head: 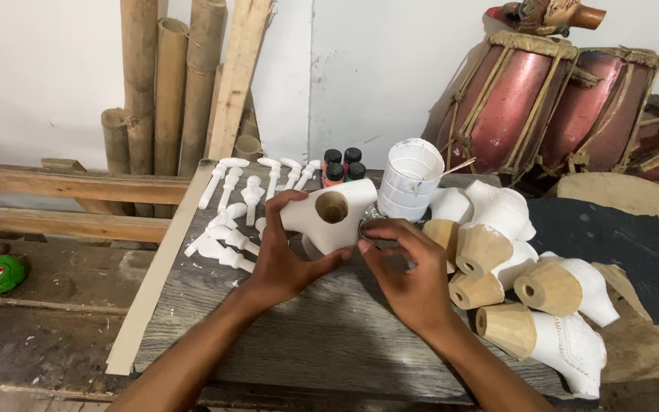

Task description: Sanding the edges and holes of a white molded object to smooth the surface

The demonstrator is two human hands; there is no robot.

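Note:
My left hand (280, 255) grips a white-painted wooden piece (333, 214) with a round hole in its bare wooden end, holding it tilted above the grey wooden board (306, 336). My right hand (406, 263) rests beside it on the right, fingertips touching the piece's lower edge; I cannot tell whether they pinch anything small. A white paint-smeared cup (409, 179) with a thin stick in it stands just behind the piece.
Several similar white pieces with bare wooden ends (528, 290) are piled at the right. Small white carved parts (242, 198) lie in rows at the left. Paint bottles (343, 165) stand at the back. Bamboo poles (169, 91), red drums (528, 91) and a dark sheet (612, 244) surround the board.

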